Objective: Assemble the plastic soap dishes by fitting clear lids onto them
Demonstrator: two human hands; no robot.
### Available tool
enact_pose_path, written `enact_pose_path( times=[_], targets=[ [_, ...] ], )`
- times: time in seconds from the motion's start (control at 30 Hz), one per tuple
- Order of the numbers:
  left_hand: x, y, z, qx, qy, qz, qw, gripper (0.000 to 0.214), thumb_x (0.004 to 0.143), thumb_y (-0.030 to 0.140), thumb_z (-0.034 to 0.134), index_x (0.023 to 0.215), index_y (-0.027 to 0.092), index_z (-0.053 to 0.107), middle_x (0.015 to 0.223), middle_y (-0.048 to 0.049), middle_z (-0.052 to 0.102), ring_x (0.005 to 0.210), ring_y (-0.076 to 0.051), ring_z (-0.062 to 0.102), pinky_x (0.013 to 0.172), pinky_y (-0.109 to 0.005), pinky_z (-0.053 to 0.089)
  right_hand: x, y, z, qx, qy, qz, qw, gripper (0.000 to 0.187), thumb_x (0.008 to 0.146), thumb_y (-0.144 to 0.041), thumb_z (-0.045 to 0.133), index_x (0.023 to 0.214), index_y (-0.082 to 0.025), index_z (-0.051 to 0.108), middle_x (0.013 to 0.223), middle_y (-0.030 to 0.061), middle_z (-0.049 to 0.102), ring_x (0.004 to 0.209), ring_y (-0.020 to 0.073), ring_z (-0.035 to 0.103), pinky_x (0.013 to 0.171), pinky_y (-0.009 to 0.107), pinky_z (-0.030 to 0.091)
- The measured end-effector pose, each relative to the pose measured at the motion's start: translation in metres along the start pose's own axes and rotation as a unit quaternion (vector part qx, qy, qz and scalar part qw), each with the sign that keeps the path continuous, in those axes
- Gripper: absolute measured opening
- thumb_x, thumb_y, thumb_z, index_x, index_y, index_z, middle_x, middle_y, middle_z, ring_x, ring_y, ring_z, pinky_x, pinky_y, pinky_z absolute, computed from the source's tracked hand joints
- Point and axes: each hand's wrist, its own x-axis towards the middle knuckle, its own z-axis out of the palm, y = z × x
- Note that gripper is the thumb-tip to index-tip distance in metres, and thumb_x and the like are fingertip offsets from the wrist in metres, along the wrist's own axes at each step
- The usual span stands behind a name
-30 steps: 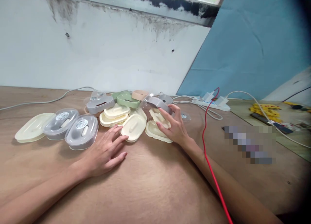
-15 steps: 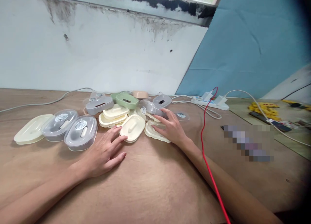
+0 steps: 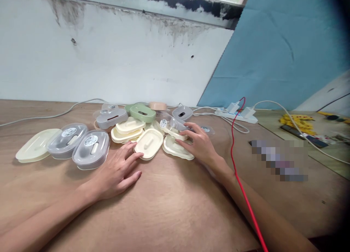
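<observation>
My left hand [image 3: 120, 172] rests on the table with fingers apart, fingertips at the near left edge of a cream oval plastic lid [image 3: 149, 144]. My right hand [image 3: 201, 144] has its thumb and fingers around the right end of a clear-covered oval box [image 3: 169, 123] bearing a round sticker. Below that box, another cream oval lid [image 3: 175, 148] lies flat near my right thumb. Stacked cream lids [image 3: 129, 126] sit behind my left fingers. A green slotted lid [image 3: 143, 113] and a grey slotted lid [image 3: 112, 118] lie farther back.
Two grey boxes with clear covers [image 3: 91, 150] and a cream oval piece [image 3: 35, 146] stand at left. A red cable [image 3: 243, 193] crosses over my right forearm from a white power strip [image 3: 237, 115]. A blurred-out object [image 3: 276, 161] lies at right.
My right hand has shifted slightly right, its fingers drawn closer together. The clear-covered box has moved a little right and toward me. My left hand has stayed put.
</observation>
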Motion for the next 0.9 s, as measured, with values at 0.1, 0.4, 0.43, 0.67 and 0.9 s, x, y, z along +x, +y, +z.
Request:
enact_pose_path(
  times=[0.1, 0.4, 0.43, 0.67, 0.9],
  targets=[
    [0.0, 0.0, 0.0, -0.007, 0.007, -0.001, 1.0, 0.048, 0.102, 0.037, 0.058, 0.148, 0.026, 0.05, 0.165, -0.0161, 0.038, 0.154, -0.04, 0.036, 0.121, -0.063, 0.042, -0.001, 0.002, -0.003, 0.02, 0.036, 0.012, 0.999, 0.018, 0.094, -0.041, 0.072, 0.095, -0.024, 0.077, 0.126, 0.0137, 0.067, 0.115, 0.0326, 0.068, 0.097, 0.052, 0.059],
    [-0.001, -0.001, 0.002, -0.001, 0.003, -0.006, 1.0, 0.049, 0.103, 0.038, 0.057, 0.149, 0.027, 0.048, 0.165, -0.0147, 0.037, 0.156, -0.039, 0.032, 0.123, -0.062, 0.039, 0.007, -0.02, -0.031, 0.012, 0.288, 0.13, 0.949, 0.022, 0.094, -0.047, 0.073, 0.099, -0.025, 0.074, 0.129, 0.0162, 0.064, 0.121, 0.0354, 0.065, 0.096, 0.055, 0.059],
    [-0.001, -0.001, 0.002, -0.002, 0.004, -0.009, 1.0, 0.049, 0.103, 0.038, 0.057, 0.15, 0.027, 0.047, 0.165, -0.0145, 0.037, 0.156, -0.039, 0.032, 0.123, -0.062, 0.039, 0.006, -0.024, -0.033, 0.014, 0.296, 0.115, 0.948, 0.021, 0.094, -0.045, 0.074, 0.1, -0.025, 0.073, 0.13, 0.0162, 0.063, 0.124, 0.036, 0.063, 0.098, 0.056, 0.059],
    [-0.001, 0.003, -0.003, -0.151, 0.133, -0.043, 0.979, 0.074, 0.101, 0.039, 0.063, 0.161, 0.031, 0.021, 0.163, -0.0133, 0.04, 0.152, -0.032, 0.041, 0.127, -0.055, 0.036, -0.009, -0.079, -0.02, 0.068, 0.119, -0.107, 0.985, 0.007, 0.094, -0.032, 0.075, 0.1, -0.034, 0.079, 0.123, 0.0063, 0.076, 0.11, 0.0304, 0.074, 0.096, 0.055, 0.061],
    [-0.001, -0.007, -0.005, -0.167, 0.071, -0.077, 0.98, 0.08, 0.096, 0.05, 0.071, 0.161, 0.033, 0.028, 0.16, -0.0116, 0.048, 0.145, -0.036, 0.05, 0.121, -0.054, 0.044, -0.009, -0.111, -0.002, 0.138, 0.065, -0.277, 0.949, 0.009, 0.102, -0.029, 0.067, 0.098, -0.024, 0.074, 0.124, 0.0075, 0.079, 0.112, 0.0208, 0.076, 0.098, 0.039, 0.06]
  ],
)
